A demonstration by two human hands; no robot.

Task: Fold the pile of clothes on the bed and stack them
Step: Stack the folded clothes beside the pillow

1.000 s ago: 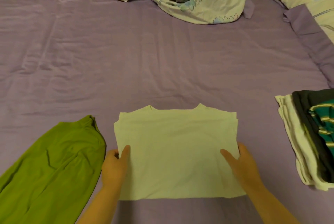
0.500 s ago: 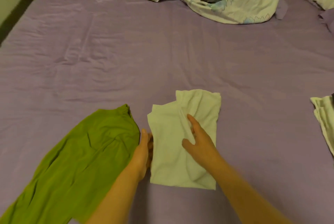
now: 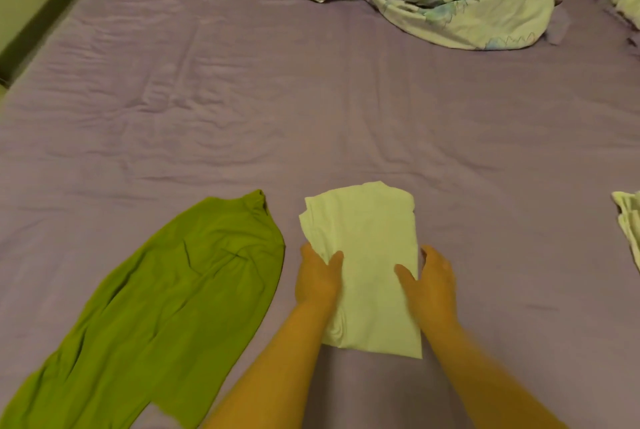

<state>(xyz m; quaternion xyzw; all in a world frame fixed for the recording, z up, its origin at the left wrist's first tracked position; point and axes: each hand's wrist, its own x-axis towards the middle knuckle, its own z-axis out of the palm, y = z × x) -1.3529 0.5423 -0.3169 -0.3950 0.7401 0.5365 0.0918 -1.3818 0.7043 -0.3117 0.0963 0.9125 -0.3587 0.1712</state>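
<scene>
Head view: folded shirt (image 3: 367, 255) lies lengthwise, pointing away.

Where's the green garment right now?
Head view, lower left: the green garment lies unfolded on the purple sheet, just left of the folded pale shirt between both hands.
</scene>
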